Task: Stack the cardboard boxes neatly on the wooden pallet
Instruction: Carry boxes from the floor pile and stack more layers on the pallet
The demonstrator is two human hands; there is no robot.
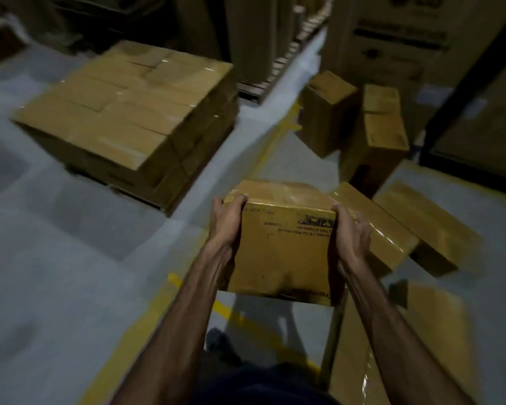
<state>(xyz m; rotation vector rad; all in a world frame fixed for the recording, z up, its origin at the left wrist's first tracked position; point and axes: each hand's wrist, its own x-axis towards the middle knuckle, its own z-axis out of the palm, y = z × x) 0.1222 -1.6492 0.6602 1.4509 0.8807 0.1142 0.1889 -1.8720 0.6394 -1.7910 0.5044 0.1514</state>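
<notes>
both hands (227,226) (351,239) hold a cardboard box (284,244) above the floor (70,258).

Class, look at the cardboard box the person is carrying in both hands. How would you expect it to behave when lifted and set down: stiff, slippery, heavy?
The carried box probably stays stiff: its faces look mostly flat, though one is dented. The glossy tape on top may be slippery, which could be why the left hand and right hand grip opposite edges. Probably moderate weight: both hands carry it.

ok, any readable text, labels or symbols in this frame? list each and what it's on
Held box, gripped by left hand and right hand: upside-down print and handling pictograms, too blurred to read.
Tall carton, top right: dark print bands, blurred, unreadable.
Stacked boxes on the pallet: no text visible.
</notes>
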